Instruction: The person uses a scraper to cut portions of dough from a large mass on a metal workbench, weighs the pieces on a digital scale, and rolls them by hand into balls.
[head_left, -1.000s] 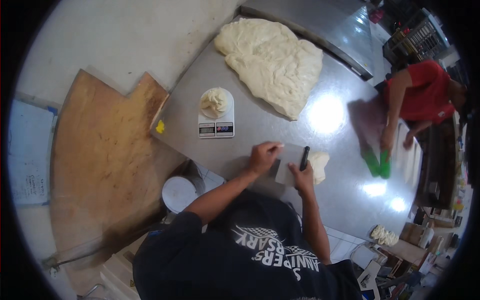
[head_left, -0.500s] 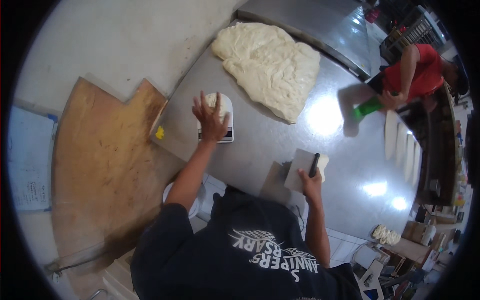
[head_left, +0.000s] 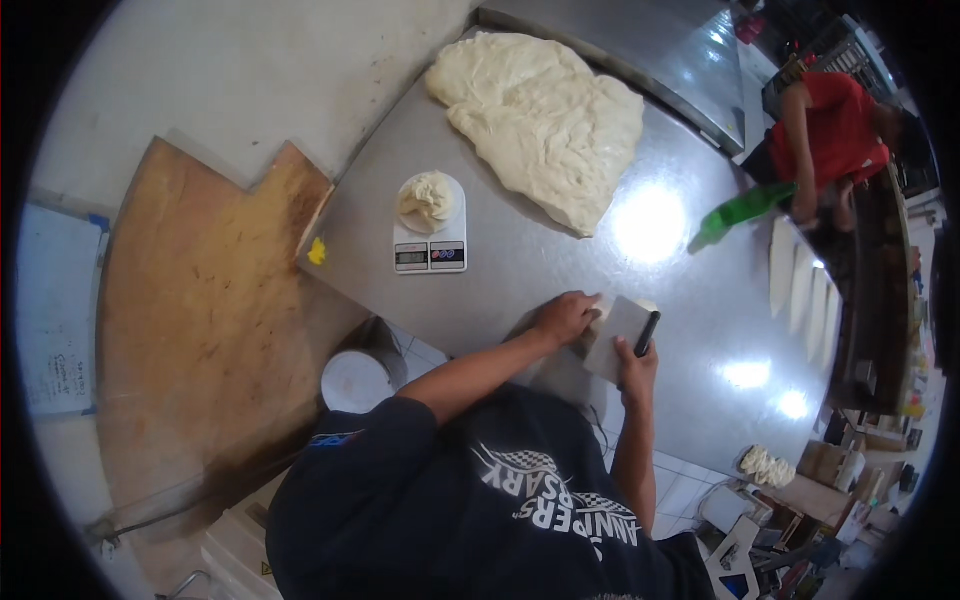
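My right hand (head_left: 636, 370) grips a dough scraper (head_left: 613, 345), a flat metal blade with a black handle, over the near part of the steel table. Beside the blade, the fingers of my left hand (head_left: 568, 317) are closed on a small piece of dough (head_left: 599, 314), mostly hidden by hand and blade. To the left, a lump of dough (head_left: 427, 203) rests on a white kitchen scale (head_left: 404, 236), with neither hand on it. A large slab of dough (head_left: 540, 125) lies farther off on the table.
A co-worker in a red shirt (head_left: 835, 135) stands at the far right, by a green bottle (head_left: 745, 215) and long dough strips (head_left: 800, 280). More dough (head_left: 768, 466) sits at the right corner. A white-topped bucket (head_left: 358, 382) stands below the table's edge; a brown board (head_left: 200, 330) is at left.
My left hand has left the dough on the scale and come right to the small piece by the scraper. The scraper has shifted slightly right. The co-worker's green bottle has moved.
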